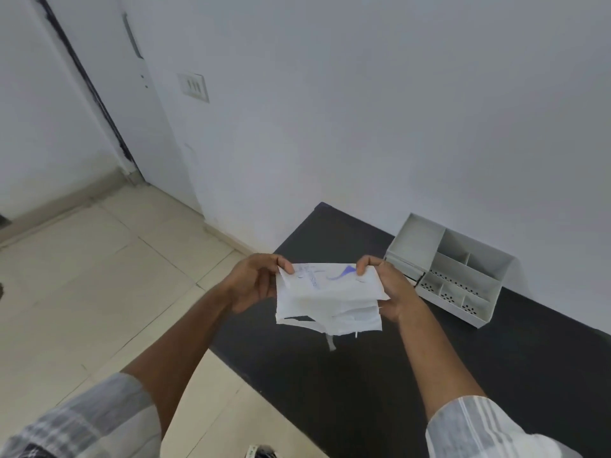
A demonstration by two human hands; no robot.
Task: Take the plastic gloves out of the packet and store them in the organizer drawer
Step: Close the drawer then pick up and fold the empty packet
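A person holds a white packet [325, 294] of plastic gloves in both hands above the near edge of a black table [496, 375]. The left hand [256, 280] is closed on the packet's upper left corner, thumb and fingers pinching the edge. The right hand [391, 289] is closed on the upper right corner, with its fingertips [363, 264] curled over the top edge beside a blue printed mark. The packet hangs between the two hands, held clear of the tabletop, its top pulled taut and its face creased. Faint blue lettering runs across the upper left of the packet but is too blurred to read. Along the bottom edge, torn strips and thin translucent plastic sheeting [344, 320] hang loose, and one narrow strip dangles lower than the rest.

To the right of the hands, a light grey desk organizer [456, 269] stands on the table against a white wall [363, 110]. Its top is split into several open compartments, some with rows of small holes in the front walls. A drawer front [401, 264] shows at its left end, low down, near the right hand; whether it is pulled out is hard to tell.

Both forearms reach in from the bottom of the frame, with striped shirt sleeves [479, 428] pushed up near the elbows. Beige floor tiles [99, 276] lie to the left of the table, and a switch plate [193, 87] sits on the wall beside a door [39, 104].
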